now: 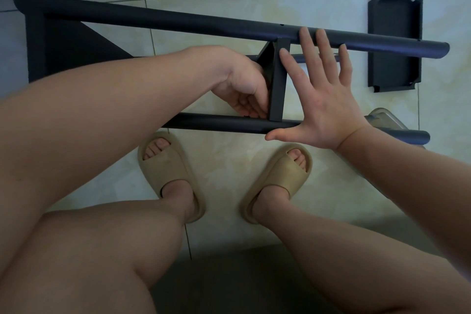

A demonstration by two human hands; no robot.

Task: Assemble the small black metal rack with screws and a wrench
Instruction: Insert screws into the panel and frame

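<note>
The black metal rack lies on its side over the tiled floor, its long tubes running left to right. A black shelf panel stands edge-on between the far tube and the near tube. My left hand is curled against the left face of that panel, fingers closed on its lower edge by the near tube. My right hand is spread flat, fingers apart, pressed against the right side of the panel and across both tubes. No screw or wrench is visible.
A loose black shelf panel lies flat on the floor at the right. A clear plastic container sits behind my right wrist. My feet in tan slippers stand just below the rack. Another shelf fills the rack's left end.
</note>
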